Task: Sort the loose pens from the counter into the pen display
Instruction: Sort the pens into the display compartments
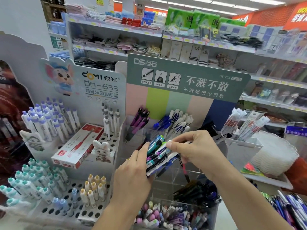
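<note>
My left hand (132, 171) grips a bundle of loose pens (157, 155) in teal, purple, black, white and blue, held slanted in front of the clear tiered pen display (167, 178). My right hand (191, 150) pinches the top end of a white pen in that bundle with thumb and fingers. Behind the hands, the display's upper compartments hold purple pens (140, 119), blue pens (162, 124) and white pens (181, 121). Lower compartments hold dark pens (196, 193) and pastel pens (166, 214). A green and pastel header card (187, 80) rises behind.
To the left stands a white peg-hole stand (93, 211) with purple, teal and yellow capped pens, and a red-and-white pen box (78, 146) lies on it. A white bin of packaged refills (244, 128) stands to the right. More pens (289, 211) fill the lower right. Store shelves (116, 29) line the back.
</note>
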